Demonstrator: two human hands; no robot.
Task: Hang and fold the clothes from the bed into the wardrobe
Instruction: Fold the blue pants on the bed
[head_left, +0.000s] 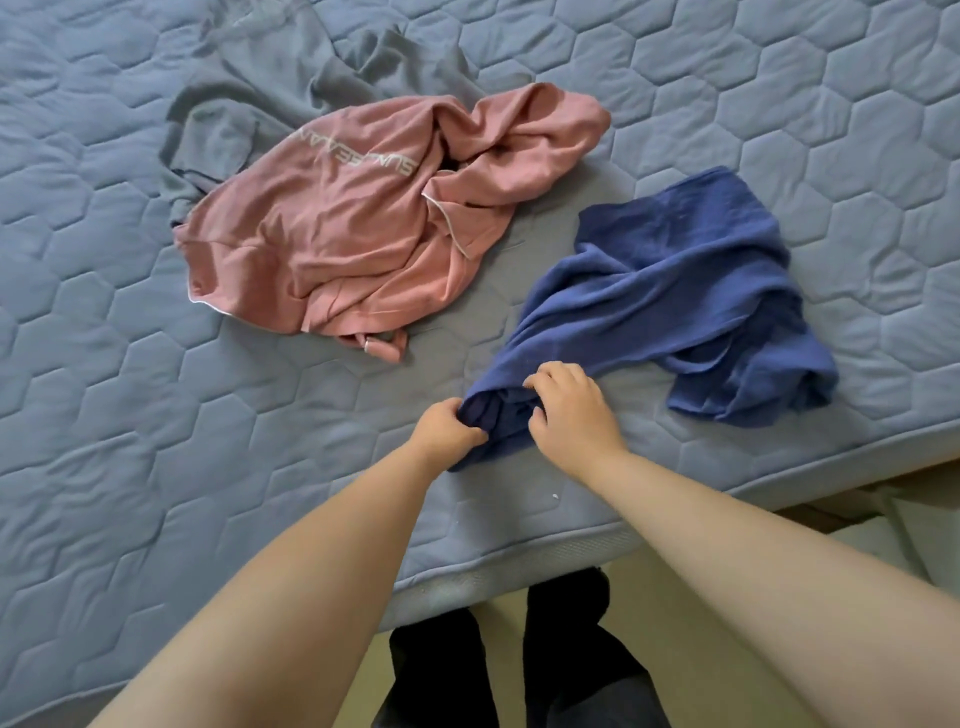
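Left hand (448, 427), right hand (575, 411): fingers (543, 383) curled, gripping

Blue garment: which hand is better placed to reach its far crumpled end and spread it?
Right, probably. The blue garment trails away to the right past the right hand, while the left hand grips the bunched near end and can anchor it.

On the bed (130, 364), the far garment (270, 67) lay partly beneath the middle garment (353, 208). The near garment (675, 291) lay to their right, by the edge.

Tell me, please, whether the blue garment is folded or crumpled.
Crumpled: the blue garment lies bunched, wrinkled; left hand and right hand grip its end.
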